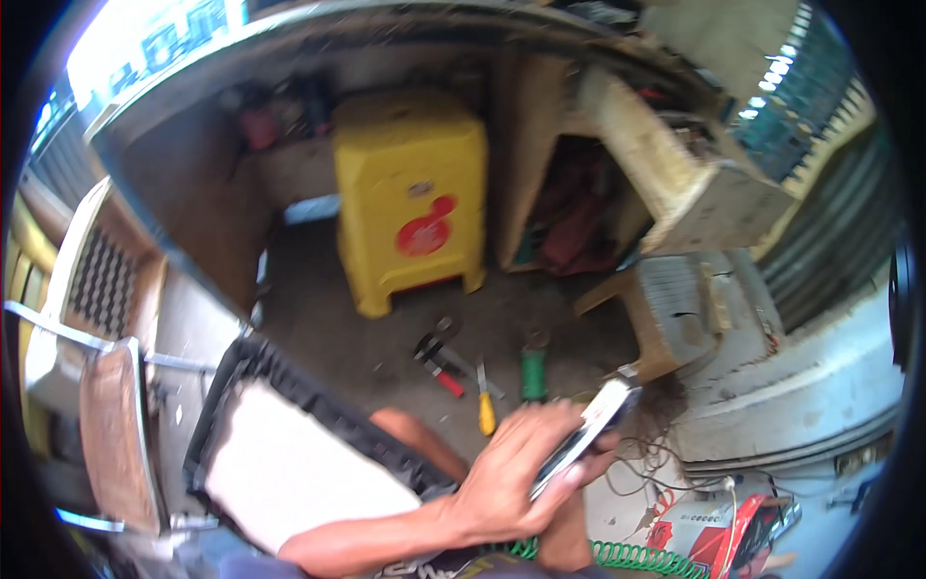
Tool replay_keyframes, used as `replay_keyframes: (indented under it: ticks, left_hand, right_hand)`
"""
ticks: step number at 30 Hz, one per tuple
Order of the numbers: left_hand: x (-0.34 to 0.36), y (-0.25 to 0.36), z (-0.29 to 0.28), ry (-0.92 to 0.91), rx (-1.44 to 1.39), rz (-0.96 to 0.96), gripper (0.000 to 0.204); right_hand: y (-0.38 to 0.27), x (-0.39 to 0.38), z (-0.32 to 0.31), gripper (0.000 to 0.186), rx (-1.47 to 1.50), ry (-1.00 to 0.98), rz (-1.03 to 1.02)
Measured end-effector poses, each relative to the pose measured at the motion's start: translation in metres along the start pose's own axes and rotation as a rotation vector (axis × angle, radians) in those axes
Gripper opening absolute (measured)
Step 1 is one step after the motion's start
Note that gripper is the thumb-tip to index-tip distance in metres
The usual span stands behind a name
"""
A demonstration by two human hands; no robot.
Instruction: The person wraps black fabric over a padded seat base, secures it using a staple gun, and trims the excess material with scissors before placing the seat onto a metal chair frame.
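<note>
Left hand pinches this slim white-and-black metal-looking tool, five o'clock: probably stiff; I'd grip mid-length! Right hand: can't tell.

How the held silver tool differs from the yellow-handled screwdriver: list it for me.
The silver tool is gripped in the left hand; the yellow-handled screwdriver lies on the floor. The silver tool looks broad and bulky, the screwdriver slender. The silver tool is pale with dark parts, while the screwdriver has a bright yellow handle. Both are longer than wide.
</note>
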State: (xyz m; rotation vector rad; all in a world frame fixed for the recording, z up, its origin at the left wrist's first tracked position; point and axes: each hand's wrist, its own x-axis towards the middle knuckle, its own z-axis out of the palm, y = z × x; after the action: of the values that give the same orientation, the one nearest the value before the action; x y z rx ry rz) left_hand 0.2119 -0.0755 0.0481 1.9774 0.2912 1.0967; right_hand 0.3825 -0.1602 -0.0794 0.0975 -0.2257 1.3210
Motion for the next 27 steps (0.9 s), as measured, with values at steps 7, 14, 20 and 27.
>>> replay_keyframes:
  ticks: [7, 14, 20, 27]
  left_hand:
    - [-0.07, 0.022, -0.095, -0.094, 0.612, -0.106, 0.044]
    - [-0.157, -0.015, -0.082, -0.084, 0.817, -0.07, 0.028]
    - [-0.157, -0.016, -0.083, -0.033, 0.784, -0.092, 0.029]
    - [-0.159, -0.02, -0.082, -0.006, 0.781, -0.065, 0.029]
  right_hand:
    - [-0.066, -0.011, 0.036, 0.04, -0.842, 0.119, 0.092]
    - [-0.011, 0.067, 0.159, 0.043, -2.148, -0.839, 0.346]
    - [0.018, 0.08, 0.172, 0.049, -2.345, -1.26, 0.503]
    - [0.046, 0.085, 0.178, 0.053, -2.442, -1.491, 0.641]
